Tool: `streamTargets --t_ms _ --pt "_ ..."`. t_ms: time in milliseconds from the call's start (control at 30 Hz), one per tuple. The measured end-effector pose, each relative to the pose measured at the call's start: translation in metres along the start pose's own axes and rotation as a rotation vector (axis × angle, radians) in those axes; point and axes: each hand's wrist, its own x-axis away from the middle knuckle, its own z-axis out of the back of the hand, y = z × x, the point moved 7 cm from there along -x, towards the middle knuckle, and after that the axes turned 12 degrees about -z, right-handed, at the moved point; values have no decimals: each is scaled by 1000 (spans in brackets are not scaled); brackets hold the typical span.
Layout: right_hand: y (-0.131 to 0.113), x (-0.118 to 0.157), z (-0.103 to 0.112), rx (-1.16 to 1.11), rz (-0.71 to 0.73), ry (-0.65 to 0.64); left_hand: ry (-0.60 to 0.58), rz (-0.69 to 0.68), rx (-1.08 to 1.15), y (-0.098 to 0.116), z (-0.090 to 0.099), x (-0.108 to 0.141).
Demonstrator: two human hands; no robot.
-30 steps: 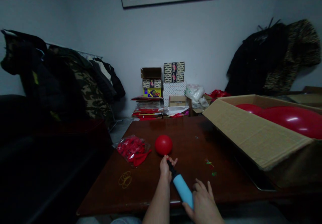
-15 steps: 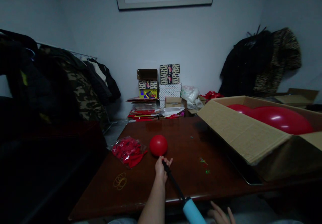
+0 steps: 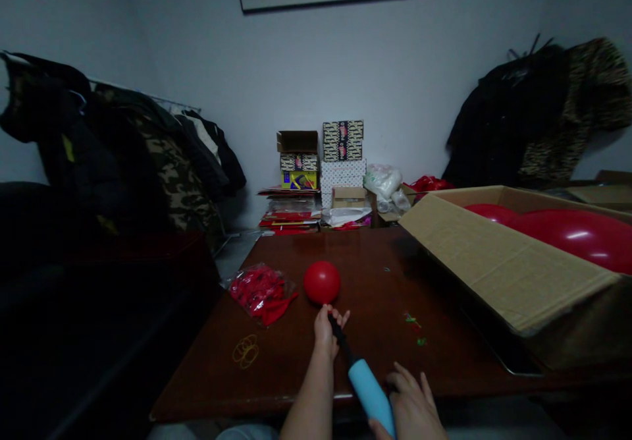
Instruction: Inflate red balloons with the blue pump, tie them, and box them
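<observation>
A small round red balloon (image 3: 322, 282) sits at the front of a hand pump (image 3: 369, 390) with a light-blue barrel and a black shaft. My left hand (image 3: 328, 331) pinches the balloon's neck at the pump's black tip, some of its fingers raised. My right hand (image 3: 413, 404) is at the blue barrel near the bottom edge, thumb on one side and palm on the other, with its front fingers lifted. The barrel's rear end is out of view. Left of the balloon lies a clear plastic bag of red balloons (image 3: 261, 292).
Several yellow rubber bands (image 3: 245, 351) lie on the brown table (image 3: 291, 381). Small green and red bits (image 3: 412, 321) lie on the right. A cardboard box (image 3: 508, 262) with large red balloons (image 3: 573, 236) stands at the right edge, beside a dark flat object (image 3: 508, 351).
The blue barrel has slid forward toward the balloon, and less black shaft shows. My right hand has come forward with it. The whole view has shifted slightly.
</observation>
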Motion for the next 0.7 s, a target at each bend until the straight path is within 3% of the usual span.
streamTargets --t_ms 200,333,533,700 --pt "-30 -21 21 -23 -15 102 -8 3 5 -1 1 -3" --pt "-37 -32 21 -29 -35 92 -4 4 20 0 2 -6" --pt "-24 -24 8 -41 -44 63 0 -19 -5 0 1 -5" --pt "4 -3 -16 -17 16 -1 6 -22 -10 1 0 -1"
